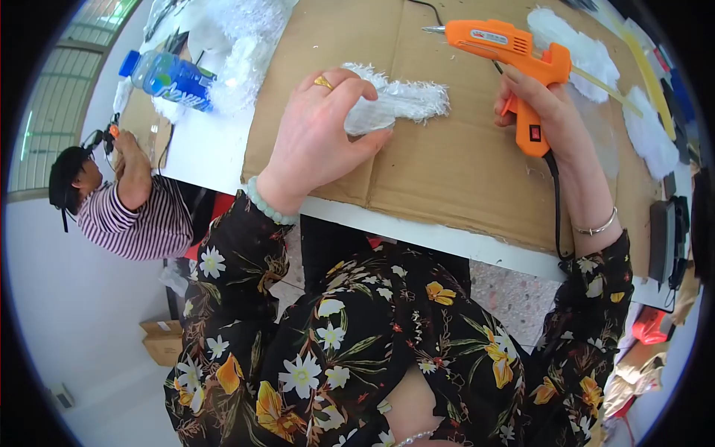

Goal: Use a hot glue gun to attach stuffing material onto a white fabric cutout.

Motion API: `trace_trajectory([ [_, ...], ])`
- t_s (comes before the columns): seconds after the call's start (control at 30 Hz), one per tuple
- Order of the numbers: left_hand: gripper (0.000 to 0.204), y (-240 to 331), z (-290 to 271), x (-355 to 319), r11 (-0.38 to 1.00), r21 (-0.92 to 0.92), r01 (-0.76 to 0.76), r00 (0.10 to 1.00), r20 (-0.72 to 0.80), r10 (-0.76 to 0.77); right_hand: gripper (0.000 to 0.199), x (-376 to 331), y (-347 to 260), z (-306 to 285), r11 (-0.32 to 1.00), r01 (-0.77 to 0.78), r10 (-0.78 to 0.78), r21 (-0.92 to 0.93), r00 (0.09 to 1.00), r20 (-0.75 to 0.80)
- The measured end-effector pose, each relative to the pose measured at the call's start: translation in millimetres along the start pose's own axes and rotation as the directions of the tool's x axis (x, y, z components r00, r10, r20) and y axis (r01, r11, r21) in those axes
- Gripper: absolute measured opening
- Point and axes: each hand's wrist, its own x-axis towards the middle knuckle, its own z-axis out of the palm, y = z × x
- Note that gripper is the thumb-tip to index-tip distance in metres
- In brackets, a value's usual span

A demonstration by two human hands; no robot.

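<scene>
My right hand (540,104) is wrapped round the handle of an orange hot glue gun (488,37), held above the cardboard with its metal nozzle pointing left. A yellowish glue stick (607,89) sticks out of the gun's back end, and a black cord hangs from the handle. My left hand (320,134), with a gold ring, curves its thumb and fingers round the left end of a white, fringed, fluffy piece (406,103). Part of that piece is hidden under the hand, and its frayed right end lies over the cardboard.
A brown cardboard sheet (462,171) covers much of the white table. At the left stand a blue-capped bottle (171,78) and a heap of white shiny fluff (246,52). White fluffy pieces (577,52) lie at the right. A person in a striped shirt (138,220) works at the far left.
</scene>
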Motion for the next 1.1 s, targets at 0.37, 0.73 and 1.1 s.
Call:
trace_trajectory([
  [0.37, 0.013, 6, 24, 9, 0.991, 0.078, -0.105, 0.993, 0.067, 0.100, 0.030, -2, -1, -14, 0.999, 0.017, -0.014, -0.044, 0.998, 0.065],
  [0.73, 0.015, 1, 26, 14, 0.998, 0.056, -0.019, 0.996, 0.088, 0.014, 0.031, -6, -1, -7, 0.998, 0.004, -0.001, -0.069, 0.999, 0.039],
  [1.1, 0.016, -20, 25, 14, 1.000, -0.022, 0.012, 0.999, 0.047, -0.010, 0.031, -9, -4, -4, 0.998, 0.009, -0.006, -0.057, 0.999, 0.037],
])
